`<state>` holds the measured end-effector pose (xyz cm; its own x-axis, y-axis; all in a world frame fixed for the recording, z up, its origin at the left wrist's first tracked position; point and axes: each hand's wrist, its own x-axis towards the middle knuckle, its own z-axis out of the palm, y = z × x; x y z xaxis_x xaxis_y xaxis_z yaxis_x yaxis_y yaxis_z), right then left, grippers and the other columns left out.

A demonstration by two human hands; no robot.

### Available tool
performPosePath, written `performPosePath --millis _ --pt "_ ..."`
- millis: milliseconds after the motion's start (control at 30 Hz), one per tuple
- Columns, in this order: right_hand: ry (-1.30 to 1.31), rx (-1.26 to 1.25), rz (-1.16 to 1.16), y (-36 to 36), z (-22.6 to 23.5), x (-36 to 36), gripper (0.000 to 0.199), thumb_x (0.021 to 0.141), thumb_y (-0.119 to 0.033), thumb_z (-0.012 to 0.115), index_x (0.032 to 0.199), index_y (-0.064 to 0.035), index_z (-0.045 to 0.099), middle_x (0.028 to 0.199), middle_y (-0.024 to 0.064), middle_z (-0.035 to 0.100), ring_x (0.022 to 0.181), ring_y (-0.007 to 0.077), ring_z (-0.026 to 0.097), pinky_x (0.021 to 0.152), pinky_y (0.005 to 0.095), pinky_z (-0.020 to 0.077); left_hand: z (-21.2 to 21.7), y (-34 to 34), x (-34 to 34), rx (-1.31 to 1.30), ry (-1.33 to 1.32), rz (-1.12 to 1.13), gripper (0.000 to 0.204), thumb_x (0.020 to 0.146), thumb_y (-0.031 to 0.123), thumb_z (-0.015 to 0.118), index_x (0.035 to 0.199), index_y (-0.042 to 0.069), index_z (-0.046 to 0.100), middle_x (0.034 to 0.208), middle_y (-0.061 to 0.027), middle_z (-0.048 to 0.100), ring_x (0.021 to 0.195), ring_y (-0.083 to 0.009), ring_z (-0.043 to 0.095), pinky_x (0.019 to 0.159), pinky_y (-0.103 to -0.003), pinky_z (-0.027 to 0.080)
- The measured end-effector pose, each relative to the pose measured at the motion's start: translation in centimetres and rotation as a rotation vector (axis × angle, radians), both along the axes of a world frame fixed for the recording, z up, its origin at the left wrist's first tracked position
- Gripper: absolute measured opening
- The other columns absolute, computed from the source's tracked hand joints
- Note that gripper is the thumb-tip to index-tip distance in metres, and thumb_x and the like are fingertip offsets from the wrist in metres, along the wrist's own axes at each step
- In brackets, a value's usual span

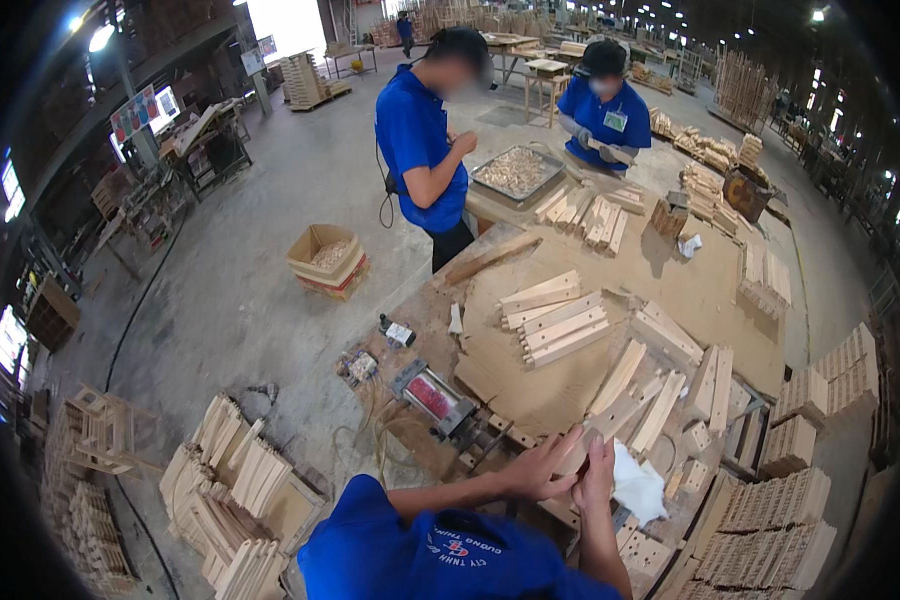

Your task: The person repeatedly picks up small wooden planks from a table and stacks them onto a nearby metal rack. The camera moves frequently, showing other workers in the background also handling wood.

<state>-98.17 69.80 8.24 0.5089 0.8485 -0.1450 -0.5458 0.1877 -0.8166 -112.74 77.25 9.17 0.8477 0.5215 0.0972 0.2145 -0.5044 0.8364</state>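
both hands, l (538, 468) & r (597, 472), closed round short pale wooden block (578, 452) at near edge of brown workbench (710, 290); white rag (638, 487) beside; looks early on, many cut pale slats (560, 325) unhandled

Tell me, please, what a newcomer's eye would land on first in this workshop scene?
Probably the big workbench across the middle, strewn with pale wooden slats in loose rows. At the lower edge, the left hand and right hand meet over a wooden piece, beside a white cloth. At the far end, two people in blue shirts stand by a metal tray of small parts.
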Motion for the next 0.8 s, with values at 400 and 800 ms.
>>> performPosePath --millis 400,800 --pt "0.003 -0.246 0.039 -1.5 0.7 0.0 0.042 0.111 -0.035 0.055 0.139 -0.0028 0.054 0.112 0.0087 0.066 0.097 0.0162 0.067 0.086 0.0312 0.058 0.4 3.4 1.7 -0.824 0.084 -0.016 0.077 0.105 0.034 0.064 0.161 -0.005 0.029 0.14 -0.0158 0.06 0.12 -0.0203 0.062 0.102 -0.035 0.05" --pt "-0.878 -0.555 0.126 0.7 -0.9 -0.7 0.054 0.109 -0.044 0.052 0.148 -0.0077 0.057 0.134 0.0193 0.061 0.125 0.0342 0.059 0.108 0.0425 0.0464 -8.1 11.4 4.6 -0.81 0.161 0.012 0.035 0.096 0.028 0.071 0.118 0.001 0.067 0.101 -0.0069 0.068 0.086 -0.0157 0.063 0.075 -0.032 0.053"
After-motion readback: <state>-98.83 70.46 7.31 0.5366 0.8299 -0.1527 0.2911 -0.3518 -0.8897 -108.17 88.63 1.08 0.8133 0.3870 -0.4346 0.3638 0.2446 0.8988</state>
